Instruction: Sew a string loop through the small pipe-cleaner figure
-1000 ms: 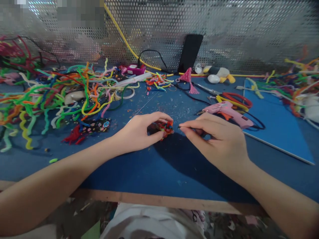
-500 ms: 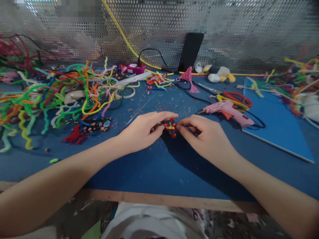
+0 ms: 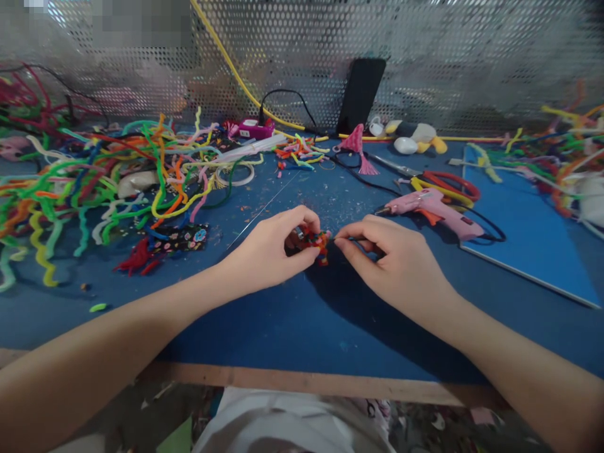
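Note:
Between thumb and fingers, my left hand [image 3: 276, 245] holds a small multicoloured craft piece [image 3: 321, 245], red with yellow, blue and orange bits. Its exact kind is too small to make out, and part of it is hidden by the fingers. Just to the right, my right hand [image 3: 389, 251] is closed in a pinch, thumb against forefinger. Its fingertips sit a little apart from the craft piece, and whatever they pinch is too small to see. Both hands hover over the middle of the blue tabletop [image 3: 264, 333].
A pink glue gun [image 3: 431, 211] and scissors [image 3: 448, 187] lie right of my right hand, beside a blue board [image 3: 523, 233]. Tangled pipe cleaners [image 3: 113, 170] cover the left. A phone [image 3: 362, 94] leans on the mesh wall behind. A patterned black strip [image 3: 182, 238] lies left.
My left forefinger has curled down from being stretched over the craft piece. The piece has turned and shifted slightly, and a small gap now shows between it and my right fingertips.

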Motion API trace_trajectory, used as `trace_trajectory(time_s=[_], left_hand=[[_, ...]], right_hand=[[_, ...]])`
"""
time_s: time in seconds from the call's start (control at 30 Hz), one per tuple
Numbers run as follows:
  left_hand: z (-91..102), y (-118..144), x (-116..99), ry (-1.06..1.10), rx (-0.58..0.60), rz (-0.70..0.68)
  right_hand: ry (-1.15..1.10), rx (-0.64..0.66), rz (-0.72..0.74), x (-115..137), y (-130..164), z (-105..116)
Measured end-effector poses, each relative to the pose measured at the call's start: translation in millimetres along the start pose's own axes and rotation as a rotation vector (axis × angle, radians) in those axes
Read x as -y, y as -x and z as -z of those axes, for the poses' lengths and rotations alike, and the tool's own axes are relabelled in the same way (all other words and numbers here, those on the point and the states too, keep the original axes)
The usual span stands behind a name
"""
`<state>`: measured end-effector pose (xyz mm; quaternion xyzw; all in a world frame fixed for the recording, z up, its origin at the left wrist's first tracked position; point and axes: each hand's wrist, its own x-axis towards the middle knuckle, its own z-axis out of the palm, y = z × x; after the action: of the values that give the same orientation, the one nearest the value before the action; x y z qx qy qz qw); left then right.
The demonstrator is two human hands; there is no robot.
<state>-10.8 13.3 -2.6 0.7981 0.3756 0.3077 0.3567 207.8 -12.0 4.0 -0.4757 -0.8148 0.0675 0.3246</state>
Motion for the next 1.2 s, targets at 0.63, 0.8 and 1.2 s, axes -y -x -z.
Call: trace_trajectory(time_s=[0.63, 0.8, 1.2], left_hand=[[41.0, 5, 9, -1.048, -0.1, 0.297], [36.4, 3, 8, -1.158, -0.122, 0.276], [4.3, 14, -20, -0.876, -0.266, -0.375]], right_hand=[[0.203, -0.069, 0.039, -24, 3, 0], [0.156, -0.115, 0.025, -20, -1, 2], [0.488, -0.184, 0.45, 12, 4, 18]])
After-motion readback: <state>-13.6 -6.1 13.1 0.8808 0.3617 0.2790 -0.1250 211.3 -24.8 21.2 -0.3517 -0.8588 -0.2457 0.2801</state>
